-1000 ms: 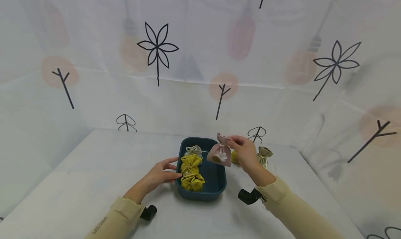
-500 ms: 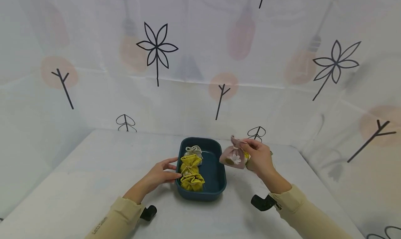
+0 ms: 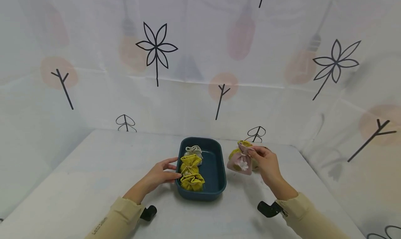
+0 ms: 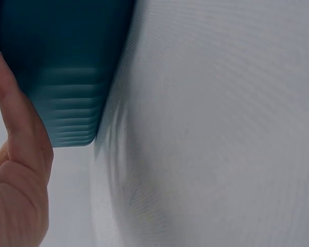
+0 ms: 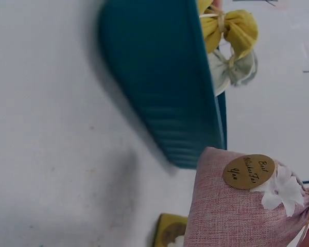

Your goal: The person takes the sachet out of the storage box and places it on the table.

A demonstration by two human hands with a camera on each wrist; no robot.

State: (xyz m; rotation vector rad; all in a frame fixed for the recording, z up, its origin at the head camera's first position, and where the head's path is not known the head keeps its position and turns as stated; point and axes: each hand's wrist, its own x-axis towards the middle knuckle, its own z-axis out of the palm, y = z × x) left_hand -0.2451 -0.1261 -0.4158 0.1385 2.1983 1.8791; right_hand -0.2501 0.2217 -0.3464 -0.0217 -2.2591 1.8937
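Right wrist, woven pink pouch (image 5: 237, 216), ribbed teal tray (image 5: 159, 87)

white table (image 3: 94, 183), dark teal tray (image 3: 216, 188) near its middle, yellow pouch (image 3: 234, 152) on the surface just right of the tray

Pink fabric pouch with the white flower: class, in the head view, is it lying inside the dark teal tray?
No, the pink fabric pouch is held by the right hand beside the dark teal tray.
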